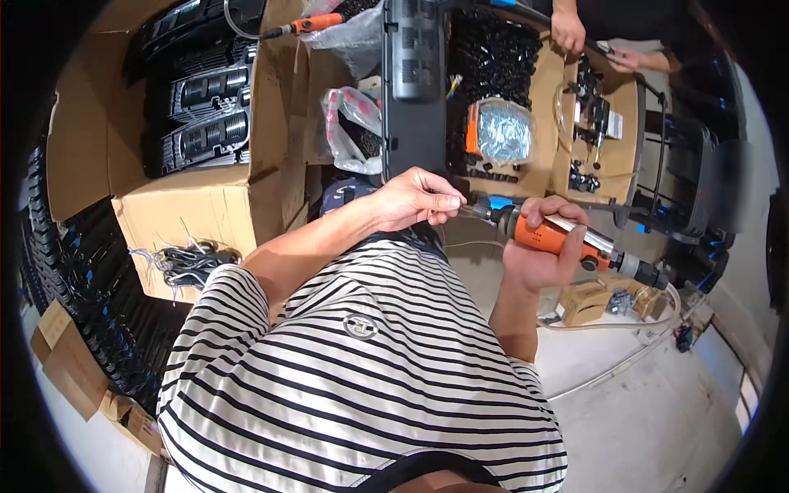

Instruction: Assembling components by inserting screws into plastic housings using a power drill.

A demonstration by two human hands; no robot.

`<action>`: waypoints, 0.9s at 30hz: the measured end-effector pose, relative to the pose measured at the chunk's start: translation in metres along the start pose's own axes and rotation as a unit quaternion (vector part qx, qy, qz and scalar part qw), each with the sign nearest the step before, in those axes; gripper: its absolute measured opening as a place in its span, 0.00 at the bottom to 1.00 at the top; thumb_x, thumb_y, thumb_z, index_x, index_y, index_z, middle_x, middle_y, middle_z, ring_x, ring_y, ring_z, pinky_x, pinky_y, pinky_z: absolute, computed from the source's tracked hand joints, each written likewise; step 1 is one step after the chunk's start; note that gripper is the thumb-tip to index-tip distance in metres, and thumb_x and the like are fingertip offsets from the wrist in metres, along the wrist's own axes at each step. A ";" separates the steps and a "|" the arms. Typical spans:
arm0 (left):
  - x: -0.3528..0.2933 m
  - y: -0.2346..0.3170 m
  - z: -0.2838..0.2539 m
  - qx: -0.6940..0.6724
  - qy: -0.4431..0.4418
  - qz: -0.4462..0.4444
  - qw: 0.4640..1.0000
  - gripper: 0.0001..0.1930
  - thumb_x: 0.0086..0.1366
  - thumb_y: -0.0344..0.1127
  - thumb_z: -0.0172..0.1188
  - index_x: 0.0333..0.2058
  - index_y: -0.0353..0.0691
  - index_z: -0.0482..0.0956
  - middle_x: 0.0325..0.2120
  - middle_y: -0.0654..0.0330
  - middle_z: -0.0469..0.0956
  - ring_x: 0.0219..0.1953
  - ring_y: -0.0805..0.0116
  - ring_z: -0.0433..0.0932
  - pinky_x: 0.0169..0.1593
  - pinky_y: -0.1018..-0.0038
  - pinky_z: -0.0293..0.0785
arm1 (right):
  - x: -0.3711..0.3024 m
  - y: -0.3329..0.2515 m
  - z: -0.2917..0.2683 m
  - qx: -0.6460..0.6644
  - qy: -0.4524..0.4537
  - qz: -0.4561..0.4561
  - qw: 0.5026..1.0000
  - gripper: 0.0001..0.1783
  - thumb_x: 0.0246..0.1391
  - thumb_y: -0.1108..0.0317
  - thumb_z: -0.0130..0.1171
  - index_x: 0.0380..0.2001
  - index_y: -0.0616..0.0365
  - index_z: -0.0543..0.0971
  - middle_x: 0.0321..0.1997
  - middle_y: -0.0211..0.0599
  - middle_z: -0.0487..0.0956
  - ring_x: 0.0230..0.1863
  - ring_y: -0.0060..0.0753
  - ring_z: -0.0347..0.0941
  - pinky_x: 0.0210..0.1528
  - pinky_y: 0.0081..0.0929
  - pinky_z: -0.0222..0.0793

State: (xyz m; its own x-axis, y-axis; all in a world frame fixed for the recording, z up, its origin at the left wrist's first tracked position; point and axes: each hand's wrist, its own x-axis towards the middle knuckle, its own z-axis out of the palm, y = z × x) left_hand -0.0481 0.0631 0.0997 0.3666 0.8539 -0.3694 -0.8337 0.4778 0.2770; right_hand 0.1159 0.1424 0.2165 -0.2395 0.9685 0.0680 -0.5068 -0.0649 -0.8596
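Note:
My right hand (542, 246) is wrapped round an orange and black air screwdriver (532, 235), held almost level with its tip toward the left. A clear air hose (679, 306) runs from its back end. With thumb and fingers closed, my left hand (419, 200) pinches the screwdriver bit (472, 211) at the front of the tool. Whether a small screw is also between those fingertips is hidden. Just beyond my hands stands a long black plastic housing (415, 135).
Left stands an open cardboard box (182, 215) of black finned parts, with a cable bundle (197, 264) against it. Bags of small dark screws (358, 140) lie ahead. Another orange air screwdriver (316, 23) rests beyond. At far right, a co-worker's hands (567, 31) reach over a parts box (618, 168).

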 end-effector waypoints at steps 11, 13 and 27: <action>-0.023 -0.099 0.018 0.024 0.226 0.004 0.974 0.16 0.71 0.40 0.50 0.44 0.30 0.76 0.32 0.57 0.79 0.28 0.70 0.77 0.35 0.77 0.75 | -0.019 0.022 -0.089 -0.076 -0.014 -0.105 0.991 0.10 0.59 0.66 0.50 0.39 0.61 0.71 0.35 0.49 0.76 0.30 0.36 0.70 0.38 0.36 0.69; -0.032 -0.102 0.016 0.027 0.246 0.015 0.969 0.16 0.72 0.39 0.47 0.45 0.30 0.75 0.34 0.57 0.79 0.28 0.71 0.77 0.36 0.77 0.75 | -0.019 0.033 -0.091 -0.103 -0.034 -0.120 0.987 0.08 0.59 0.69 0.51 0.39 0.62 0.71 0.36 0.51 0.76 0.30 0.36 0.71 0.38 0.36 0.70; -0.044 -0.117 -0.005 0.224 0.272 0.000 0.936 0.12 0.71 0.37 0.49 0.38 0.35 0.77 0.23 0.63 0.78 0.24 0.77 0.73 0.29 0.81 0.69 | -0.033 0.066 -0.094 -0.160 -0.078 -0.085 0.980 0.09 0.53 0.79 0.55 0.38 0.66 0.71 0.35 0.50 0.78 0.28 0.29 0.73 0.35 0.27 0.73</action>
State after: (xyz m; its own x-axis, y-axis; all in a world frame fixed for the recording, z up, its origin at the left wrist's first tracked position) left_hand 0.0310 -0.0313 0.0792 0.0005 0.6807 -0.7325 -0.5322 0.6203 0.5761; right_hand 0.1681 0.1282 0.1098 -0.3098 0.9087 0.2799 -0.2706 0.1979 -0.9421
